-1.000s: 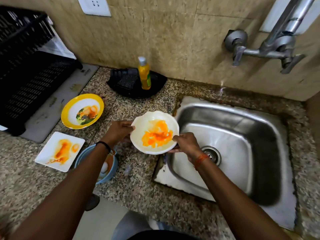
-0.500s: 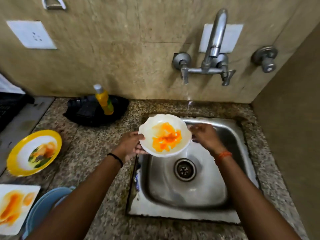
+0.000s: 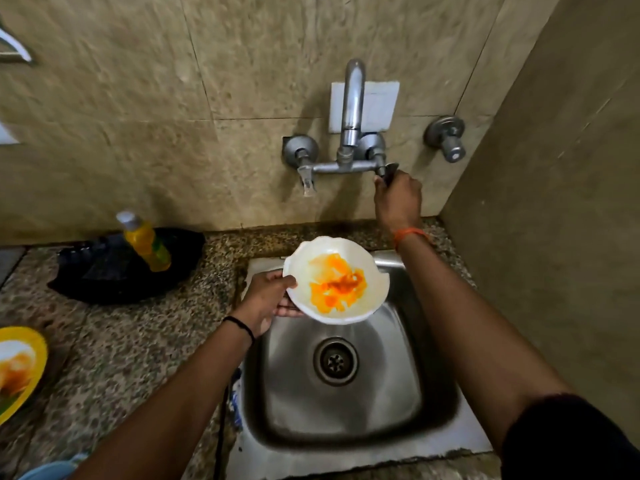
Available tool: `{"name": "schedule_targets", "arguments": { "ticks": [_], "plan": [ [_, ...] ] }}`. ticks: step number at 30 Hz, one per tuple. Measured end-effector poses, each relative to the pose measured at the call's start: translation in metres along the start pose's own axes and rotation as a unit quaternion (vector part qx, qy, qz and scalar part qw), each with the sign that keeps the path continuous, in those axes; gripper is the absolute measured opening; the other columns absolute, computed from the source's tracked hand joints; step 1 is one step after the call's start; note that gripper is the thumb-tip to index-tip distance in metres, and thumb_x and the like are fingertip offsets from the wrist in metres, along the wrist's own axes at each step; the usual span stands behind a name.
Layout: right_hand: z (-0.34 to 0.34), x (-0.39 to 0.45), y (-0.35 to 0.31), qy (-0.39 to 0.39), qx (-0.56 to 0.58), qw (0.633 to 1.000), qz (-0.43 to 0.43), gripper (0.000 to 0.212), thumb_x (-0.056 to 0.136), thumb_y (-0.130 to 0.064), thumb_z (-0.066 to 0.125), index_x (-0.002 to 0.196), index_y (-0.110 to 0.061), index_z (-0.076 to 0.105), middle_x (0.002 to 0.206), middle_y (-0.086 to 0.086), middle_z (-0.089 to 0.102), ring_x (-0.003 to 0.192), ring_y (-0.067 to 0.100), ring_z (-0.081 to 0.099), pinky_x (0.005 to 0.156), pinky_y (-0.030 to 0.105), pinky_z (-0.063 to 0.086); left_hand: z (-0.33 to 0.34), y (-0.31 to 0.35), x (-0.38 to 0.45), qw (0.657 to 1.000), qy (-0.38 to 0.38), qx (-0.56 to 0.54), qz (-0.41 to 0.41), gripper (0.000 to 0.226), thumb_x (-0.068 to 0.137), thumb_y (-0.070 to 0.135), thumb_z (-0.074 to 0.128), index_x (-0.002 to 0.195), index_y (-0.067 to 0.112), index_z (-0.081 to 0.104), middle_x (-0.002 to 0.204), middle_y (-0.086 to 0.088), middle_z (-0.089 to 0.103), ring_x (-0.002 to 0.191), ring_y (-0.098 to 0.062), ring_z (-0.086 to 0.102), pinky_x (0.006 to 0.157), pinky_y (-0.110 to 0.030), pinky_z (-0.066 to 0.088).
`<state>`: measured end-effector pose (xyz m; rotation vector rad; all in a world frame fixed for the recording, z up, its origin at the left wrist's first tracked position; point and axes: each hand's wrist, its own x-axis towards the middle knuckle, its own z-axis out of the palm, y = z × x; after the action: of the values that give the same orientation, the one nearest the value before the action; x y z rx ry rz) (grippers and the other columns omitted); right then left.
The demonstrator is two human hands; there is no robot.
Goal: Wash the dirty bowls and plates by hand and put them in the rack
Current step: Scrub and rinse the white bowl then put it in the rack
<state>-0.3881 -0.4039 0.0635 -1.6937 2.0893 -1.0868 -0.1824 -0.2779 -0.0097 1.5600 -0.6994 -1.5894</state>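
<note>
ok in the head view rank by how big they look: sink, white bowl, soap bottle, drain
1. sink
2. white bowl
3. and 4. soap bottle and drain: they look about alike, so no ranking.

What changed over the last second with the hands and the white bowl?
The right hand let go of the white bowl and reached up to grip the tap's right handle. The left hand carried the bowl from the counter edge over the sink, keeping its grip. Bowl still dirty.
</note>
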Motion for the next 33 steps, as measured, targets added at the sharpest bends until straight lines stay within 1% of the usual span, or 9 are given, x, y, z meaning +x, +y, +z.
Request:
{"name": "schedule_targets", "arguments": {
  "ticks": [6,12,18,21,24,27,30,31,33],
  "plan": [
    [0.003,0.009,0.002,-0.009,0.006,1.0,0.016,0.035,0.096,-0.032,0.052,0.108,-0.001,0.064,0.106,0.022,0.066,0.101,0.036,0.059,0.075,0.03,0.042,0.009,0.005,0.006,1.0,-0.014,-0.002,-0.006,0.031,0.09,0.004,0.053,0.12,0.005,0.058,0.101,-0.021,0.069,0.069,-0.029,0.071,0.055,-0.039,0.059],
    [0.002,0.009,0.004,-0.024,0.079,0.995,0.05,0.034,0.096,-0.035,0.052,0.104,-0.006,0.066,0.098,0.017,0.069,0.103,0.028,0.057,0.077,0.026,0.04,0.011,0.004,0.009,1.0,-0.008,-0.02,-0.008,0.032,0.088,0.003,0.054,0.12,0.006,0.058,0.095,-0.019,0.07,0.067,-0.03,0.072,0.058,-0.042,0.06],
    [0.006,0.01,0.006,-0.029,0.113,0.991,0.063,0.034,0.093,-0.038,0.055,0.101,-0.008,0.068,0.093,0.015,0.07,0.09,0.028,0.067,0.083,0.039,0.055,0.009,0.003,0.006,0.999,-0.006,-0.033,-0.004,0.031,0.088,0.003,0.054,0.119,0.007,0.057,0.092,-0.018,0.07,0.067,-0.03,0.071,0.059,-0.044,0.06],
    [0.002,-0.001,0.005,-0.031,0.116,0.991,0.066,0.032,0.095,-0.033,0.052,0.112,-0.009,0.065,0.104,0.016,0.068,0.1,0.032,0.065,0.086,0.04,0.054,0.01,0.003,0.004,0.999,-0.006,-0.037,-0.002,0.031,0.088,0.003,0.054,0.119,0.007,0.057,0.092,-0.018,0.07,0.063,-0.028,0.072,0.056,-0.041,0.06],
    [-0.003,-0.037,0.002,-0.028,0.057,0.998,0.025,0.039,0.098,-0.024,0.046,0.133,-0.006,0.05,0.118,0.021,0.063,0.111,0.036,0.057,0.087,0.035,0.046,0.01,0.002,0.005,0.999,-0.004,-0.039,0.001,0.034,0.088,0.003,0.054,0.122,0.006,0.057,0.092,-0.019,0.07,0.063,-0.028,0.072,0.055,-0.04,0.06],
    [0.006,-0.093,0.01,-0.154,-0.023,0.985,-0.076,0.051,0.1,-0.027,0.042,0.146,-0.005,0.035,0.141,0.019,0.049,0.128,0.033,0.048,0.102,0.034,0.037,0.013,0.001,0.007,0.999,0.0,-0.046,0.001,0.035,0.088,0.003,0.054,0.122,0.006,0.057,0.093,-0.019,0.07,0.064,-0.028,0.072,0.057,-0.041,0.06],
    [0.019,-0.129,0.034,-0.371,-0.15,0.885,-0.239,0.055,0.102,-0.039,0.033,0.152,-0.019,0.024,0.16,0.006,0.022,0.146,0.023,0.024,0.116,0.038,0.026,0.018,0.0,0.006,0.998,0.004,-0.058,0.004,0.029,0.089,0.003,0.053,0.116,0.008,0.06,0.088,-0.016,0.07,0.062,-0.026,0.072,0.056,-0.038,0.06],
    [0.022,-0.128,0.042,-0.383,-0.185,0.863,-0.271,0.056,0.101,-0.042,0.027,0.153,-0.021,0.022,0.161,0.005,0.017,0.148,0.022,0.019,0.117,0.041,0.024,0.019,-0.002,0.005,0.998,0.007,-0.059,0.007,0.027,0.089,0.003,0.052,0.114,0.008,0.061,0.086,-0.015,0.071,0.06,-0.025,0.072,0.054,-0.037,0.059],
    [0.026,-0.117,0.05,-0.363,-0.23,0.87,-0.239,0.062,0.098,-0.045,0.019,0.153,-0.015,0.021,0.162,0.008,0.014,0.149,0.025,0.016,0.117,0.045,0.023,0.02,-0.005,0.005,0.998,0.013,-0.058,0.012,0.027,0.089,0.003,0.052,0.113,0.009,0.062,0.086,-0.013,0.07,0.06,-0.025,0.071,0.054,-0.037,0.059]
  ]
}}
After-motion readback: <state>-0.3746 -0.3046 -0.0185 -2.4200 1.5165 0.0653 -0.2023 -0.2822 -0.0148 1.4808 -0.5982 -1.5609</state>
